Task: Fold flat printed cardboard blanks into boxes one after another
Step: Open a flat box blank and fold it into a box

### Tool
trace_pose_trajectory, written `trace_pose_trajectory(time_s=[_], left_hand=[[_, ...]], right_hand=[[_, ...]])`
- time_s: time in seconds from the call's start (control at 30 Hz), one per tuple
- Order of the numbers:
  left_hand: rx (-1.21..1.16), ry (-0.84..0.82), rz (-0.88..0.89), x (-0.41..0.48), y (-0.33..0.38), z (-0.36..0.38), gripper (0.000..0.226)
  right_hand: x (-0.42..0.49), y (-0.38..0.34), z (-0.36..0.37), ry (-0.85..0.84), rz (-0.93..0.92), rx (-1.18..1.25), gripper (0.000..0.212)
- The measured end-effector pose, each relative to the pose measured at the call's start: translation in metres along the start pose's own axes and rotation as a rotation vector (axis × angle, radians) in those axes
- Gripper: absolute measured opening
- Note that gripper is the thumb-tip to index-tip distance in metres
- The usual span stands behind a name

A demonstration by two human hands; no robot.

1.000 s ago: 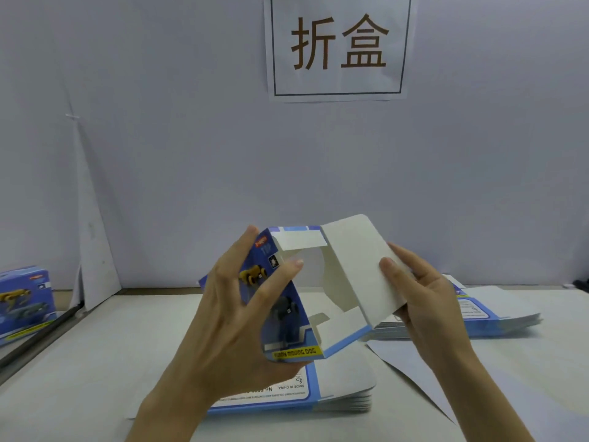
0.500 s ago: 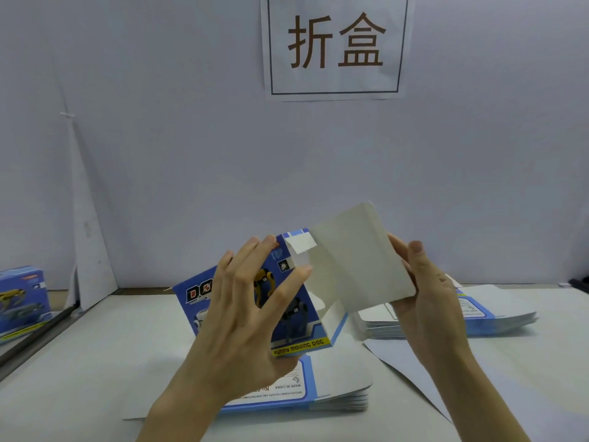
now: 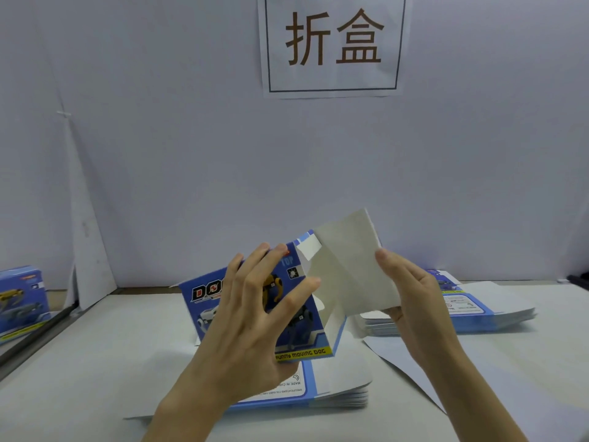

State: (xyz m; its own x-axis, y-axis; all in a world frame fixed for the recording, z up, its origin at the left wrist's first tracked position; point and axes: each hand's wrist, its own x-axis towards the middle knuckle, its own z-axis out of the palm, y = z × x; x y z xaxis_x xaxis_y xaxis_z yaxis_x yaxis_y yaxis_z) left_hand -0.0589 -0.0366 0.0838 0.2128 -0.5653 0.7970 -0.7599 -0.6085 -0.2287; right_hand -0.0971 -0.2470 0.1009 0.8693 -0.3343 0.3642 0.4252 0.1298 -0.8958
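A pale backdrop (image 3: pixel 159 154) fills my feed beyond both hands, and the white table (image 3: pixel 95 362) spreads beneath them. High above the hands hangs a paper sign (image 3: pixel 333 46) with two brown characters in a thin frame. A stack of flat blanks (image 3: pixel 338 390) lies directly under the left hand, printed side up, and a second stack (image 3: pixel 497 314) sits beyond the right hand, partly hidden by it. Between the hands, raised above the near stack, is the half-folded box (image 3: pixel 306 330), its blue printed face with the toy dogs turned toward me and tilted. From its upper corner a large white flap (image 3: pixel 350 266) stands open, slanting toward the right hand. Far out past the left hand, at the table's edge, stands a finished box (image 3: pixel 19 301). The left hand (image 3: pixel 251 330) grips the box, with fingers spread over the printed face and thumb at its open edge. The right hand (image 3: pixel 417 301) pinches the flap, thumb on the near side and fingers behind. The hands are apart, joined only by the cardboard.
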Motion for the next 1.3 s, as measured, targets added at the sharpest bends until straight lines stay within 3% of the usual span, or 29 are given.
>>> trace_pose_trajectory(time_s=[0.07, 0.13, 0.23, 0.37, 0.43, 0.53, 0.8, 0.93, 1.03, 1.13, 1.23, 1.3], left_hand=[[0.003, -0.018, 0.020, -0.001, 0.002, 0.003, 0.096], [-0.002, -0.013, 0.023, -0.002, 0.003, 0.006, 0.093], [0.006, -0.003, 0.026, -0.001, 0.002, 0.007, 0.093], [0.006, 0.012, -0.027, -0.001, -0.003, 0.004, 0.093], [-0.001, 0.019, -0.058, -0.001, -0.006, 0.001, 0.092], [-0.036, 0.023, -0.070, -0.002, -0.007, -0.002, 0.092], [-0.074, 0.075, -0.041, 0.002, 0.002, -0.007, 0.078], [-0.068, 0.083, -0.057, 0.002, 0.008, -0.006, 0.086], [-0.076, 0.077, -0.065, 0.004, 0.009, -0.008, 0.087], [-0.028, 0.127, -0.182, 0.007, 0.005, -0.017, 0.085], [-0.134, 0.166, -0.390, 0.008, 0.011, -0.025, 0.094], [-0.207, 0.128, -0.435, 0.008, 0.017, -0.025, 0.102]], right_hand=[[0.000, 0.000, -0.001, 0.056, -0.032, -0.037, 0.032], [-0.001, 0.002, 0.001, 0.100, -0.084, -0.056, 0.014], [-0.004, 0.006, 0.005, 0.154, -0.163, -0.075, 0.017], [-0.008, 0.003, 0.012, -0.038, -0.177, -0.082, 0.026], [-0.011, 0.002, 0.016, -0.169, -0.174, -0.083, 0.021], [-0.017, 0.006, 0.024, -0.339, -0.189, -0.147, 0.037], [-0.028, 0.019, 0.044, -0.288, -0.333, -0.293, 0.042], [-0.032, 0.020, 0.047, -0.213, -0.358, -0.401, 0.037], [-0.034, 0.014, 0.044, -0.335, -0.324, -0.405, 0.050], [-0.035, 0.003, 0.040, -0.480, -0.408, -0.422, 0.054], [-0.034, 0.005, 0.042, -0.362, -0.487, -0.457, 0.054], [-0.033, 0.007, 0.044, -0.300, -0.479, -0.339, 0.045]])
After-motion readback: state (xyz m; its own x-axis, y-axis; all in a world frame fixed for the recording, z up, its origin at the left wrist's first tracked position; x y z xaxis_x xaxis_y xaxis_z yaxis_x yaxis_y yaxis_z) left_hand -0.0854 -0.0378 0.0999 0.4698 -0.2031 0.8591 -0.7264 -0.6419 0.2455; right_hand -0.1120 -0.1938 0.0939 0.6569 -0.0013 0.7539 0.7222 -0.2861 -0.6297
